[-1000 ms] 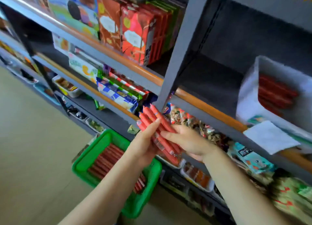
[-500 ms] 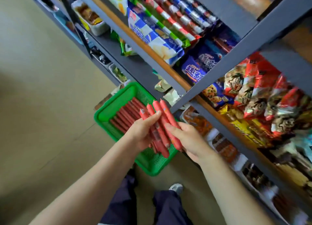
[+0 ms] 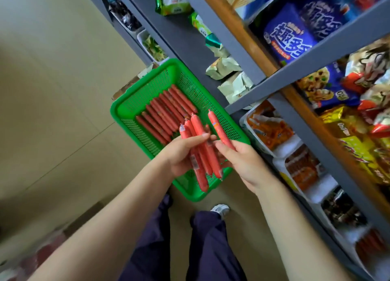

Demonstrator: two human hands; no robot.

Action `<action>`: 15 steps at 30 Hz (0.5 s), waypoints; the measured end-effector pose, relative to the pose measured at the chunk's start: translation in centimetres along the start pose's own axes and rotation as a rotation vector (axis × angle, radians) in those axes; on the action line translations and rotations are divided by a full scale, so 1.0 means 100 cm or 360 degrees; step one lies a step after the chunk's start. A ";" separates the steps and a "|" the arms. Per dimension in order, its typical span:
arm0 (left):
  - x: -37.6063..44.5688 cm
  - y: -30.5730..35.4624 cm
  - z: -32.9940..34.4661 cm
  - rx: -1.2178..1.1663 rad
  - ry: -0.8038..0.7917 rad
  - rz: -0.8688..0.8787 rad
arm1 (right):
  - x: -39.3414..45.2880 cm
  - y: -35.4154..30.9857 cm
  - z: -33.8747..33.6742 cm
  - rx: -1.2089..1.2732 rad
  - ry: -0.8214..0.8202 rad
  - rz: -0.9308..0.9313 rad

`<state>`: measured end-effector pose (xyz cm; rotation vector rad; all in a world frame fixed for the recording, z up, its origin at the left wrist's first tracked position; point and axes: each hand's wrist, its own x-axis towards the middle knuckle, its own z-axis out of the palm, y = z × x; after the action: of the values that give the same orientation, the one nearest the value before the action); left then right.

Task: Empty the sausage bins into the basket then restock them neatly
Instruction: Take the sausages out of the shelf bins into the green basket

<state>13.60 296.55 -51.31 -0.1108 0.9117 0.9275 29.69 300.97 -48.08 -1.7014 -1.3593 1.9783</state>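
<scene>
The emptying stage looks partly done, judging by how things lie: a row of red sausages (image 3: 166,112) already rests side by side in the green basket (image 3: 135,103) on the floor, just beyond and below both hands, while more are about to join them. The left hand (image 3: 181,154) grasps a bundle of sausages (image 3: 200,152), thumb laid across the top and fingers curled beneath, the sticks fanned out lengthwise over the near half of the basket. The right hand (image 3: 242,160) pinches a single sausage (image 3: 220,131) held just beside that bundle, its tip pointing away from the person. Neither handful has been let go yet.

To the right of the hands, on the low shelf (image 3: 316,131), stand white trays (image 3: 293,141) of orange-wrapped snacks; whether any of these is one of the sausage bins I cannot say, since the packets are blurred. Lower still, toward the person's right side, another white bin (image 3: 348,236) seems to hold a few red sticks, which would mean some stock is left to pull.

All of the restocking remains: nothing here shows a bin refilled in neat order, and the basket is well short of full.
</scene>
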 end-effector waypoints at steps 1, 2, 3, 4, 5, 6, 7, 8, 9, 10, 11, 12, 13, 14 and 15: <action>0.005 -0.003 -0.006 -0.0022 -0.0004 0.0007 | 0.005 0.002 0.002 -0.0003 0.0048 -0.0008; 0.010 -0.006 -0.012 -0.0041 0.0010 0.0021 | 0.010 0.005 0.003 0.0001 0.0106 -0.0003; 0.014 -0.009 -0.018 -0.0063 0.0042 0.0033 | 0.014 0.008 0.005 -0.0003 0.0156 0.0005; 0.017 -0.010 -0.024 -0.0085 0.0068 0.0041 | 0.019 0.011 0.007 -0.0017 0.0184 0.0004; 0.020 -0.012 -0.029 -0.0099 0.0079 0.0044 | 0.022 0.013 0.010 -0.0051 0.0182 -0.0013; 0.021 -0.013 -0.031 -0.0115 0.0065 0.0039 | 0.024 0.016 0.014 -0.0116 0.0165 -0.0048; 0.023 -0.013 -0.033 -0.0129 0.0049 0.0034 | 0.026 0.020 0.018 -0.0239 0.0144 -0.0098; 0.023 -0.013 -0.035 -0.0146 0.0019 0.0031 | 0.029 0.025 0.022 -0.0395 0.0133 -0.0145; 0.024 -0.013 -0.035 -0.0166 -0.0023 0.0025 | 0.031 0.030 0.026 -0.0541 0.0140 -0.0188; 0.024 -0.013 -0.036 -0.0190 -0.0062 0.0014 | 0.033 0.034 0.030 -0.0664 0.0177 -0.0227; 0.027 -0.014 -0.037 -0.0205 -0.0096 0.0001 | 0.036 0.037 0.033 -0.0753 0.0232 -0.0253; 0.029 -0.014 -0.037 -0.0211 -0.0125 -0.0004 | 0.038 0.039 0.036 -0.0805 0.0291 -0.0279; 0.032 -0.015 -0.038 -0.0207 -0.0136 0.0005 | 0.041 0.040 0.036 -0.0832 0.0342 -0.0305; 0.035 -0.016 -0.039 -0.0207 -0.0141 0.0021 | 0.044 0.040 0.036 -0.0848 0.0383 -0.0331; 0.039 -0.017 -0.041 -0.0205 -0.0130 0.0041 | 0.046 0.040 0.034 -0.0861 0.0403 -0.0346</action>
<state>13.33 296.17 -57.21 -0.1701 0.7795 1.0077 26.85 300.13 -54.40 -1.8268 -1.9971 1.2968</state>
